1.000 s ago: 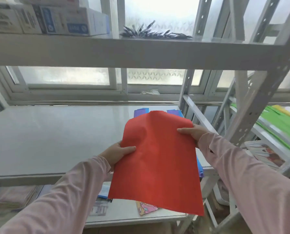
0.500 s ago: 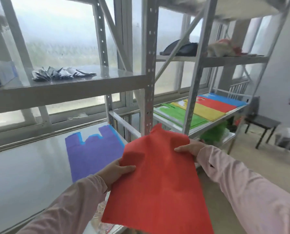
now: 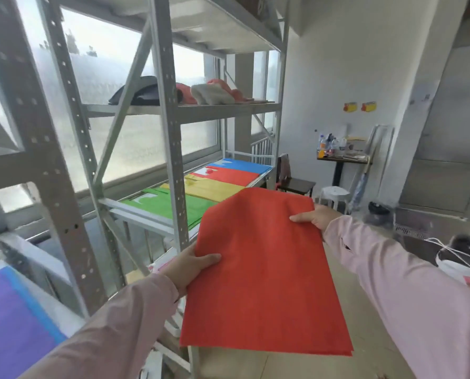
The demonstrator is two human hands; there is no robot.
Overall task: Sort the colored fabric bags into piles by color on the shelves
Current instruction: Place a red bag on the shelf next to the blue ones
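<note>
A flat red fabric bag (image 3: 264, 272) hangs in front of me, held by both hands. My left hand (image 3: 190, 266) grips its left edge with the thumb on top. My right hand (image 3: 317, 217) grips its upper right edge. Beyond the bag, a metal shelf (image 3: 146, 217) carries sorted piles side by side: green (image 3: 162, 203), yellow (image 3: 214, 188), red (image 3: 228, 173) and blue (image 3: 244, 164). A purple bag (image 3: 6, 324) over a blue one (image 3: 41, 305) lies on the shelf at the lower left.
Grey perforated shelf uprights (image 3: 171, 127) stand between me and the piles. An upper shelf holds dark and pink-white cloth bundles (image 3: 201, 93). To the right are a dark chair (image 3: 296, 183), a white stool (image 3: 333, 194), a small cluttered table (image 3: 340, 157) and open floor.
My view has swung right from the near shelf towards the shelf with the colour piles. Both hands kept hold of the red bag and carried it along to the right.
</note>
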